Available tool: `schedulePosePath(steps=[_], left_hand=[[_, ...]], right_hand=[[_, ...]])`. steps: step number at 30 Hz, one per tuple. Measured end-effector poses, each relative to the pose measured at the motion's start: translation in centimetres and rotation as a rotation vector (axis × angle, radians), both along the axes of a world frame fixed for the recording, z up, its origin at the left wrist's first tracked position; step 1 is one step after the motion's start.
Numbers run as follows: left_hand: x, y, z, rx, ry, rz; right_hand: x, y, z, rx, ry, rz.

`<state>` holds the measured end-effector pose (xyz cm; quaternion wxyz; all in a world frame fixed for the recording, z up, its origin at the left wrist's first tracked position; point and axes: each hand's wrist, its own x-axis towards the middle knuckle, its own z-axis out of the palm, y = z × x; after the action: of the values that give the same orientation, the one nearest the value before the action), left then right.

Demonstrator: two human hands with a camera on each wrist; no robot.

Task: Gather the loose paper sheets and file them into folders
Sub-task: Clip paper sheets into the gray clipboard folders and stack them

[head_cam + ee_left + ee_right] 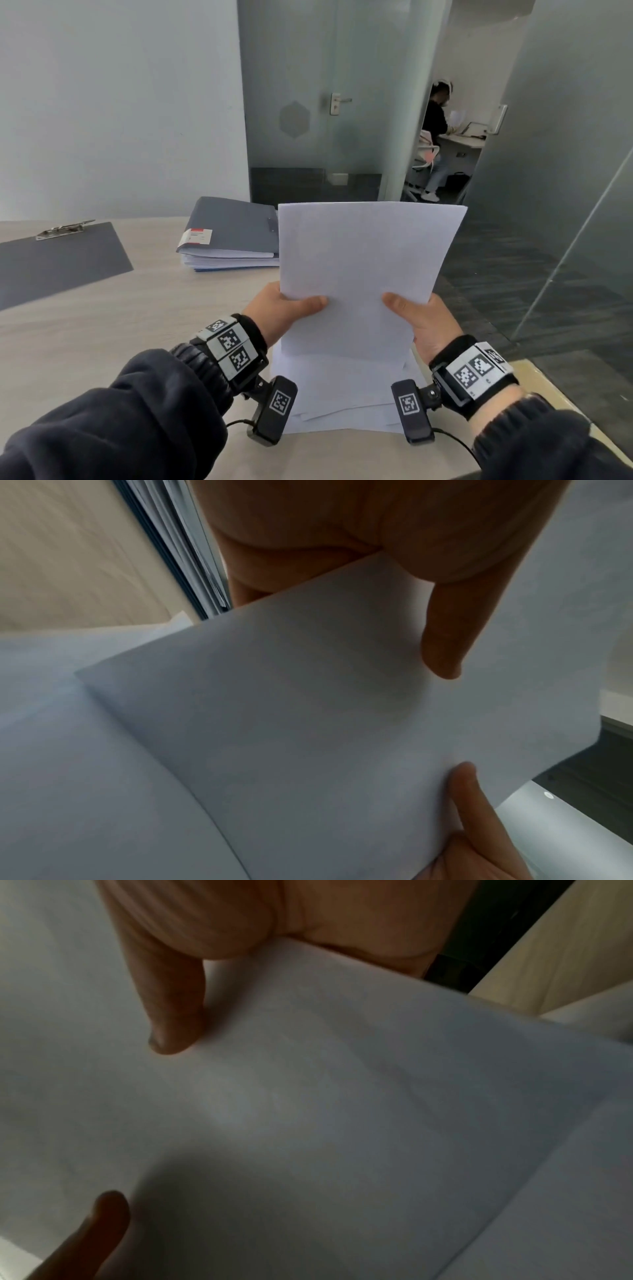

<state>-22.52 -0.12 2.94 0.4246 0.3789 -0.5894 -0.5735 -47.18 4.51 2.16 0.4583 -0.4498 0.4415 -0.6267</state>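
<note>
Between my two hands I am holding a sheaf of paper sheets (pixel 363 270) upright. My left hand (pixel 284 315) is pinching its lower left edge, thumb in front and fingers behind, and my right hand (pixel 421 325) is mirroring that on the lower right, so the edges can be squared. Under it, more loose sheets (pixel 342 394) are lying on the table (pixel 102 342), probably waiting their turn. Farther off, a grey folder (pixel 233 226) is sitting shut on other papers, and a clipboard (pixel 58 260) is lying well to the left.
</note>
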Motion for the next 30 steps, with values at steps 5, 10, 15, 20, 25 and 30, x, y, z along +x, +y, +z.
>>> schedulePosePath(steps=[5,10,15,20,25,30], left_hand=[[-0.6,-0.3,0.8,-0.018,-0.014,-0.003],[0.1,-0.7,-1.0,-0.026,-0.389,-0.065],[1.7,-1.1,-0.9,0.026,-0.28,0.061],[6.6,-2.3,-0.4,0.136,-0.06,0.239],[14.3,-2.3,0.2,0.14,-0.024,0.374],[23.8,-3.0,0.1,0.05,-0.363,0.546]], right_hand=[[-0.3,0.2,0.8,-0.01,-0.026,-0.001],[-0.4,0.7,0.0,0.105,0.031,0.015],[0.4,0.4,0.2,0.166,0.211,0.086],[4.7,-1.7,0.6,0.23,0.482,0.164],[12.3,-4.8,0.0,0.182,0.458,0.132],[20.0,-8.0,-1.1,0.26,0.262,0.157]])
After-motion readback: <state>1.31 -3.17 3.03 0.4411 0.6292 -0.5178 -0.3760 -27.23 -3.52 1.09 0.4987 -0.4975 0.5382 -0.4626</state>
